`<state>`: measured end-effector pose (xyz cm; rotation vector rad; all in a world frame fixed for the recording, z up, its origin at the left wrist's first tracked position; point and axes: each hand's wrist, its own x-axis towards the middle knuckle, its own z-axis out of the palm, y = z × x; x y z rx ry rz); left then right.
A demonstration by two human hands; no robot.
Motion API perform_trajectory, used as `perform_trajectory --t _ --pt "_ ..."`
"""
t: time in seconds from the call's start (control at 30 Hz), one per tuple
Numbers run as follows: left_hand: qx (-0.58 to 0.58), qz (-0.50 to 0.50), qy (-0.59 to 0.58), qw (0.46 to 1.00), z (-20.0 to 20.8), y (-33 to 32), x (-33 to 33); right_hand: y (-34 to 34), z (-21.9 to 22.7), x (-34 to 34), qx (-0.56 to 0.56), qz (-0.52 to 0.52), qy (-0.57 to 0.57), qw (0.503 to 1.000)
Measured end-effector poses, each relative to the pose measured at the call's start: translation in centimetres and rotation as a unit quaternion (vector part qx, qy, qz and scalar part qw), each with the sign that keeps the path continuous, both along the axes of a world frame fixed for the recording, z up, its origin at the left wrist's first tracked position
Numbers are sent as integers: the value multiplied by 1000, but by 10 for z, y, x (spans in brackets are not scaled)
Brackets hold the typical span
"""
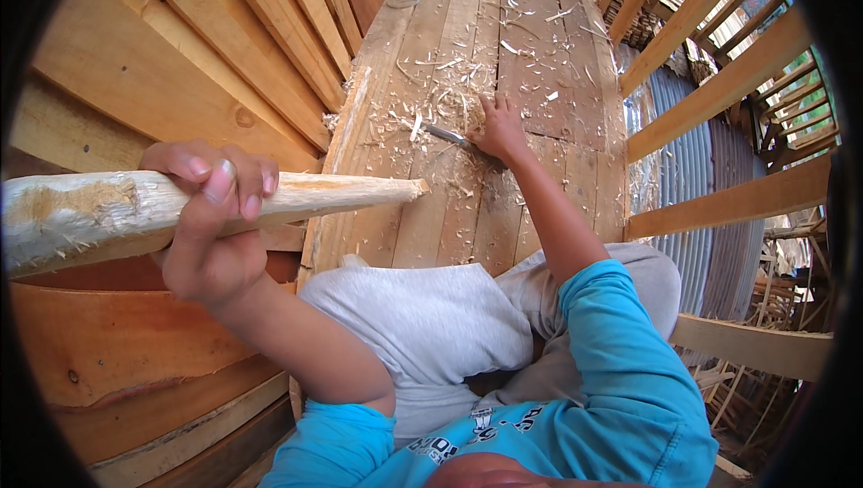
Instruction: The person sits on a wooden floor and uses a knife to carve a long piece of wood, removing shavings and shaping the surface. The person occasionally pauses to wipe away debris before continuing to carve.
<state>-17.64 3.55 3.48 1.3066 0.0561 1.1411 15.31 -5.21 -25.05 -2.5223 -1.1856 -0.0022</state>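
Stick (117,209) left of knife (445,136), shavings (463,110) on planks (429,241)

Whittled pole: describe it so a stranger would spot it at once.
Start at the shaving-strewn wooden planks, upper middle, and look left to the left hand. Clasped there, the whittled pole runs from the picture's left side to a rough-cut tip above the planks. Unlike the flat, orange-brown boards nearby, it is pale and tapered.
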Motion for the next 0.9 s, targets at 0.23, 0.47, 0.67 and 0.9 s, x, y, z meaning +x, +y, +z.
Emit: perform_trajectory --t 0.23,0.47,0.67,0.9 --pt "14 -17 35 999 -8 6 4 14 -8 3 -64 122 -12 990" --pt "19 -33 35 999 -9 9 8 21 -32 6 40 59 25 997" --pt "-40 14 10 999 -8 6 8 28 -17 16 237 -65 243 939" --pt "-27 24 -5 999 -12 14 8 101 60 -18 383 -82 438 809"
